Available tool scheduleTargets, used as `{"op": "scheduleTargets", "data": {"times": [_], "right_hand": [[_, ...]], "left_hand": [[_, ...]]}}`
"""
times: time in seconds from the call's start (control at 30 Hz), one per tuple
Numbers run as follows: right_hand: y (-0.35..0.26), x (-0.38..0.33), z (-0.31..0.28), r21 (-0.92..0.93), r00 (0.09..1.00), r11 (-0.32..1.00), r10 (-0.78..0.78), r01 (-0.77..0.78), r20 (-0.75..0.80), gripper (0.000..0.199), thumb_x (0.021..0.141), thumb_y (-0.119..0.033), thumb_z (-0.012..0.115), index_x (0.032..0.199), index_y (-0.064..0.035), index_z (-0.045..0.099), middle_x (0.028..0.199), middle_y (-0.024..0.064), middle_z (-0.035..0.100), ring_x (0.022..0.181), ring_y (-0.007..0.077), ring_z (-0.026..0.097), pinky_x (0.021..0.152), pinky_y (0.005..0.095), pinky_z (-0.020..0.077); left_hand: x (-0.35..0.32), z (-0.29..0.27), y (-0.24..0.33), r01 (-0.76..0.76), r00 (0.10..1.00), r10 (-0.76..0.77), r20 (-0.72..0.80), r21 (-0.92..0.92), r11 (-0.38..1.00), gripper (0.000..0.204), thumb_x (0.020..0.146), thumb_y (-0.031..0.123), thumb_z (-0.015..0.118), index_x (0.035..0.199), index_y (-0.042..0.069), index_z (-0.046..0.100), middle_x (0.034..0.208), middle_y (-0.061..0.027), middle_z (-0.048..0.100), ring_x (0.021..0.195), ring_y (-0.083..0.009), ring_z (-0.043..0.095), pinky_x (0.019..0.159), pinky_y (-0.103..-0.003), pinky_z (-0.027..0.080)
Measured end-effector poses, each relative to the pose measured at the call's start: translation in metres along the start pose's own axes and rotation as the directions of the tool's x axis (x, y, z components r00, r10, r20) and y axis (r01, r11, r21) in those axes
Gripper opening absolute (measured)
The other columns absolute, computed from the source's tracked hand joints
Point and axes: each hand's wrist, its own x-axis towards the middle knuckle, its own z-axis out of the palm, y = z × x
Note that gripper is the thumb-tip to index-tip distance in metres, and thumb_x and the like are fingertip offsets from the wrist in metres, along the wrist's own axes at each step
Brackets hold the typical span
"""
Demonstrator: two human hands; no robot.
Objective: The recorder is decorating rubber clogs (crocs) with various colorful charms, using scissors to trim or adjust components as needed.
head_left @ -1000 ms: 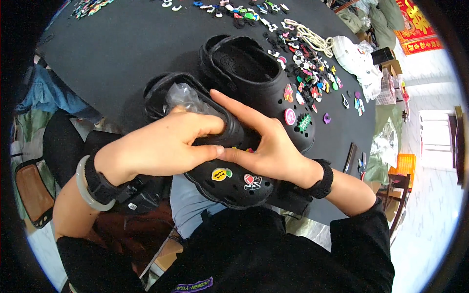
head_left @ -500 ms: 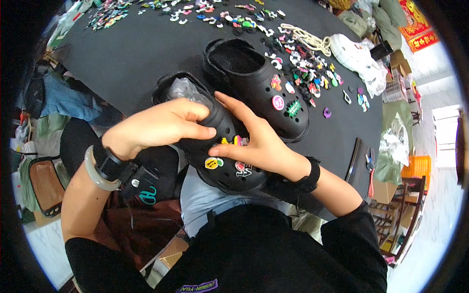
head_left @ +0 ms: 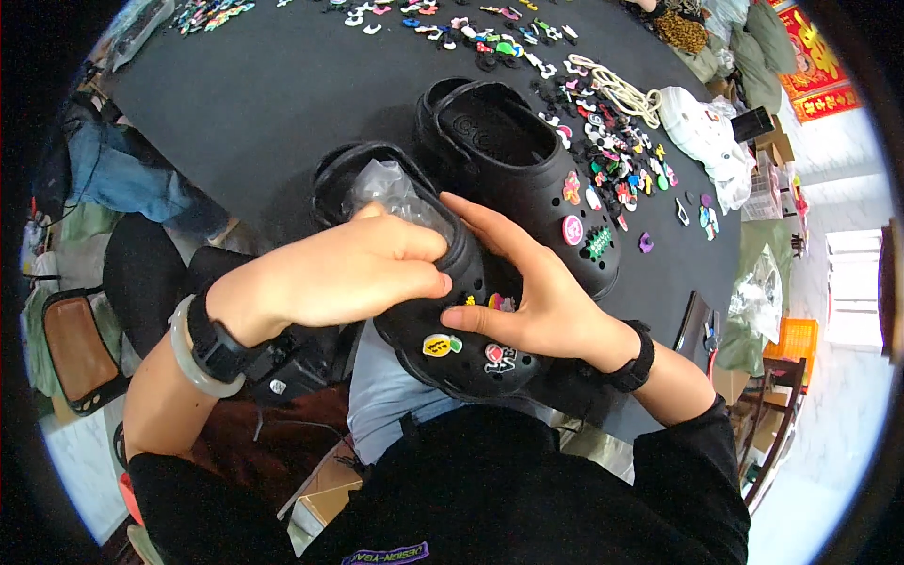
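A black clog (head_left: 464, 370) lies over the table's near edge, its toe toward me and charms on its upper. Clear crumpled plastic (head_left: 381, 186) fills its foot opening. My left hand (head_left: 325, 273) is closed on the opening's rim, fingers reaching inside and thumb outside on the upper; the fingertips are hidden. My right hand (head_left: 541, 297) grips the clog from the right, thumb on top beside a yellow charm (head_left: 441, 346), fingers along the side. A second black clog (head_left: 532, 193) stands just beyond, its upper holding a pink round charm (head_left: 573, 230) and a green spiky one (head_left: 599, 243).
Many loose charms (head_left: 617, 151) lie in a heap at the right of the dark table (head_left: 254, 104), with more along its far side. A cream cord (head_left: 612, 87) and a white bag (head_left: 697, 127) sit beyond the heap. A dark flat object (head_left: 695, 325) lies at the right edge.
The view has shifted, so the scene sits differently in the picture. My left fingers look more curled into the opening. Both hands stay on the same clog.
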Motion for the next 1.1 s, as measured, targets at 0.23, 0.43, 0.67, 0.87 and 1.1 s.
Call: {"op": "scheduleTargets", "data": {"times": [0.23,0.43,0.67,0.87,1.1], "right_hand": [[0.011,0.007,0.005,0.06,0.991,0.997,-0.046,0.054,-0.129,0.082,0.072,-0.008,0.08,0.143,-0.0038,0.039,0.135,0.0186,0.054,0.125,0.0279,0.054,0.103,0.0374,0.0435],[0.015,0.002,0.002,0.049,0.989,0.994,-0.088,0.094,-0.116,0.092,0.07,-0.019,0.085,0.145,-0.0038,0.035,0.138,0.0205,0.051,0.13,0.0313,0.049,0.105,0.0386,0.0415],[0.001,-0.015,-0.004,-0.188,0.97,0.958,-0.231,0.215,-0.072,0.102,0.067,-0.028,0.087,0.147,-0.0005,0.03,0.148,0.0208,0.038,0.137,0.0346,0.038,0.112,0.0415,0.0315],[-0.015,-0.04,-0.018,-0.337,0.953,0.922,-0.255,0.19,-0.161,0.074,0.075,-0.015,0.08,0.139,-0.002,0.046,0.144,0.0193,0.045,0.132,0.0332,0.044,0.108,0.04,0.0345],[0.021,-0.091,-0.026,-0.201,0.939,0.972,-0.178,0.121,-0.295,0.057,0.076,-0.007,0.078,0.128,-0.0023,0.056,0.137,0.0178,0.053,0.126,0.0345,0.052,0.106,0.0422,0.039]], "left_hand": [[0.011,-0.002,-0.001,0.012,1.0,-0.012,0.0,-0.037,0.999,0.03,0.09,0.018,0.055,0.071,-0.005,0.052,0.058,-0.013,0.053,0.054,-0.0132,0.051,0.05,-0.032,0.038],[0.005,-0.008,0.006,0.138,0.984,-0.146,0.102,0.078,0.987,0.029,0.091,0.018,0.056,0.109,-0.002,0.065,0.096,-0.0103,0.064,0.095,-0.0164,0.053,0.087,-0.034,0.041],[-0.009,0.005,0.027,0.074,0.997,-0.082,0.007,0.35,0.934,0.022,0.094,0.021,0.054,0.1,0.002,0.062,0.096,-0.0109,0.062,0.097,-0.0277,0.052,0.097,-0.038,0.031],[-0.03,0.027,0.026,-0.04,0.834,0.293,-0.467,0.479,0.877,0.013,0.088,0.012,0.063,0.098,0.003,0.061,0.09,-0.0103,0.063,0.089,-0.0289,0.057,0.085,-0.036,0.042],[-0.14,0.028,-0.048,-0.097,0.34,0.078,-0.937,0.047,0.994,0.032,0.093,0.014,0.06,0.124,0.007,0.057,0.115,-0.0087,0.067,0.115,-0.0299,0.057,0.102,-0.035,0.037]]}}
